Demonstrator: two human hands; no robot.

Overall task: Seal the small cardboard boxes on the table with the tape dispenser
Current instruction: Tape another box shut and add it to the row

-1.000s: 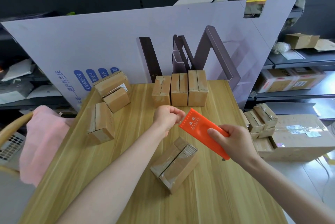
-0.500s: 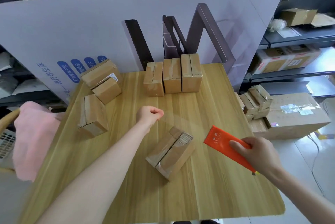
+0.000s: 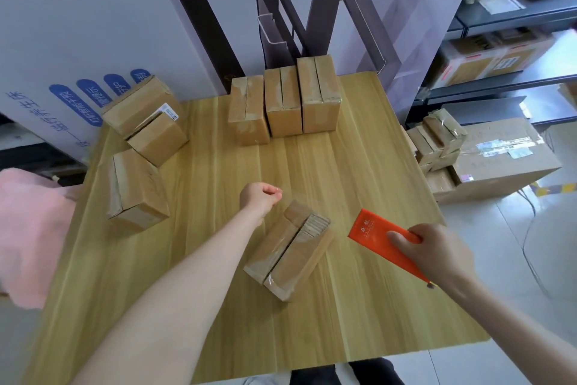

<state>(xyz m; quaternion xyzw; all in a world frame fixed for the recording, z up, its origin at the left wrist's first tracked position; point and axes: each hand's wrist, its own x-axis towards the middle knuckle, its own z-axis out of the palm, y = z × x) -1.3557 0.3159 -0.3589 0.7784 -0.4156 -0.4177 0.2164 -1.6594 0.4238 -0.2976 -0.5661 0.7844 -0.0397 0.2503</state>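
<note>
A small cardboard box lies tilted near the middle of the wooden table, its top flaps meeting in a seam. My right hand holds an orange tape dispenser to the right of the box, a little above the table. My left hand is closed in a pinch above the box's far left corner. A faint clear strip of tape stretches from that pinch over the box toward the dispenser.
Three boxes stand in a row at the table's far edge. Three more boxes sit at the far left. A white printed board stands behind the table. A pink cloth hangs at left. Cartons lie on the floor at right.
My hands have drawn apart: the right hand carried the dispenser right and toward me, away from the left hand's pinch. The view has tilted downward.
</note>
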